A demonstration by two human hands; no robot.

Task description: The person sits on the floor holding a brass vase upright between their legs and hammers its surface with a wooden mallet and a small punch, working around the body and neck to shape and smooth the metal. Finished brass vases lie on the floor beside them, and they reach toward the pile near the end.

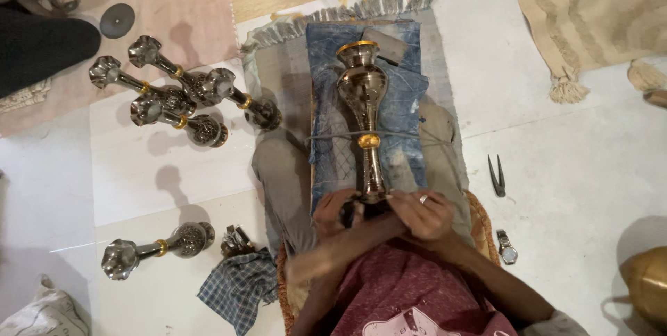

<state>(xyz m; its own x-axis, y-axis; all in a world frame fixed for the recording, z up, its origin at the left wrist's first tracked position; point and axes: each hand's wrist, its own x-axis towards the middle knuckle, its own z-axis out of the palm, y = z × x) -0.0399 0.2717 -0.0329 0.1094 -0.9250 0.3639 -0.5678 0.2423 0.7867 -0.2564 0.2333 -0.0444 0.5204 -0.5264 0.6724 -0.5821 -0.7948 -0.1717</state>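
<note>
A tall dark metal vase (364, 100) with gold bands lies lengthwise on a blue denim cloth (403, 107) over my legs, tied down by a thin cord at its gold middle ring. My left hand (335, 212) and my right hand (422, 215), which wears a ring, meet at the vase's near end. Both hands close around that end, where a small dark tool or part shows between them; what it is cannot be told.
Several similar vases (174, 93) stand on the floor at left, with one more vase (156, 247) nearer me. A checked cloth (237, 289) lies by my left knee. Pointed tweezers (496, 176) and a wristwatch (506, 247) lie at right. A brass pot (646, 284) sits at far right.
</note>
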